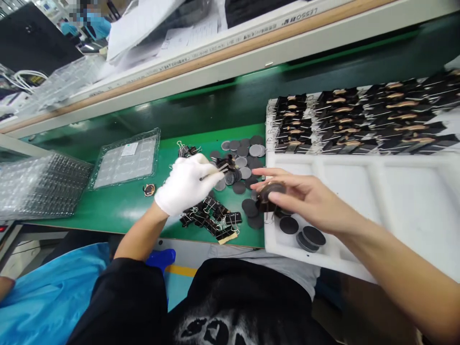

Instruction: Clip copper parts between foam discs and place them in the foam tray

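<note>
My left hand (190, 184), in a white glove, is closed on a black binder clip (226, 164) whose metal handles show at the fingertips. This clip is over a spread of round black and grey discs (243, 149). Bare, my right hand (302, 194) grips a dark round disc (272, 190) between thumb and fingers, above the near left corner of the white tray. A black clip body with a wire handle shows under that disc; whether it is clamped on is hard to tell. Below my left hand lies a pile of binder clips (212, 218) on the green table.
The white tray (381, 191) holds rows of clipped black assemblies (345, 117) at the back and loose black discs (312, 237) near its front. At left are a clear blister tray (127, 160), stacked clear trays (43, 187) and a small copper-coloured part (148, 189). A shelf edge (215, 81) runs behind.
</note>
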### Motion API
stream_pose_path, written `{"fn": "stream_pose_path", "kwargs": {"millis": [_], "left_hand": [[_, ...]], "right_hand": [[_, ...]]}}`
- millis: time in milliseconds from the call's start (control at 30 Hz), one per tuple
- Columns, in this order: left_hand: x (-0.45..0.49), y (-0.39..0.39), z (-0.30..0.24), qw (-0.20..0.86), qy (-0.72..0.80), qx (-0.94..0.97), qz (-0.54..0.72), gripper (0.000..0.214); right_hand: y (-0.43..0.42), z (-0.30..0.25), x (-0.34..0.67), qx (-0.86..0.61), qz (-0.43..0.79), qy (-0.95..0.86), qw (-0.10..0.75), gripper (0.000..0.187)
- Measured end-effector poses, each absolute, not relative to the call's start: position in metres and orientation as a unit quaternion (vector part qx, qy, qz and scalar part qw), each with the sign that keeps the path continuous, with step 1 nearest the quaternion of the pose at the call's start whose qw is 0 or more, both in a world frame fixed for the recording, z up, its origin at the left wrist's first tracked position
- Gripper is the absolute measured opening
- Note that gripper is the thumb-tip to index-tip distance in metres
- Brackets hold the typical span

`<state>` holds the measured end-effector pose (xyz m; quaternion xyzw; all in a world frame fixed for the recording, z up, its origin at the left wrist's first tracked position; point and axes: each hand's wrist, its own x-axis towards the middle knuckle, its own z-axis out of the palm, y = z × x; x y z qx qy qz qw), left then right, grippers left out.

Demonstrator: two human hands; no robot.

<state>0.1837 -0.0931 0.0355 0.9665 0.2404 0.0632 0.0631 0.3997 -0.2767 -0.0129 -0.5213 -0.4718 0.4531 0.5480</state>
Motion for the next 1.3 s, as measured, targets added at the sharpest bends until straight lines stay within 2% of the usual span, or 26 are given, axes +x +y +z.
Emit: {"fn": "stream_pose_path", "kwargs": {"millis": [100,233,333,400,500,567,633,800,1033,1300], "left_hand": [[0.204,-0.111,0.041,0.078,0.152,0.983,0.066,0.036],[0.222,-0.124,0.052,0.151,0.089,0.983,0.059,0.034],[0.234,-0.128,0.059,0.223,0.095,0.965,0.102,0.027],[0.244,-0.129,0.060,0.309,0.138,0.924,0.179,0.026],[0.264,-0.130,0.055,0.469,0.230,0.803,0.287,0.049],[0.275,-0.129,0.051,0.528,0.256,0.750,0.306,0.064],[0.280,-0.129,0.048,0.533,0.249,0.737,0.331,0.072],[0.272,-0.127,0.053,0.479,0.224,0.738,0.419,0.074],[0.262,-0.109,0.065,0.471,0.266,0.733,0.412,0.091],[0.256,-0.110,0.062,0.486,0.291,0.703,0.431,0.090]], "right_hand": [[-0.277,-0.015,0.388,-0.516,0.394,-0.537,0.538,0.017],[-0.275,-0.010,0.382,-0.532,0.338,-0.515,0.582,0.012],[-0.273,-0.004,0.381,-0.535,0.291,-0.491,0.623,0.014],[-0.271,0.000,0.379,-0.540,0.257,-0.476,0.645,0.013],[-0.265,0.005,0.371,-0.547,0.199,-0.456,0.674,0.012],[-0.258,0.007,0.364,-0.544,0.159,-0.455,0.687,0.014],[-0.251,0.008,0.356,-0.535,0.121,-0.459,0.698,0.016],[-0.235,0.006,0.338,-0.542,0.059,-0.481,0.686,0.014],[-0.220,0.000,0.319,-0.555,0.034,-0.481,0.678,0.015],[-0.211,-0.001,0.304,-0.560,0.033,-0.477,0.676,0.017]]}}
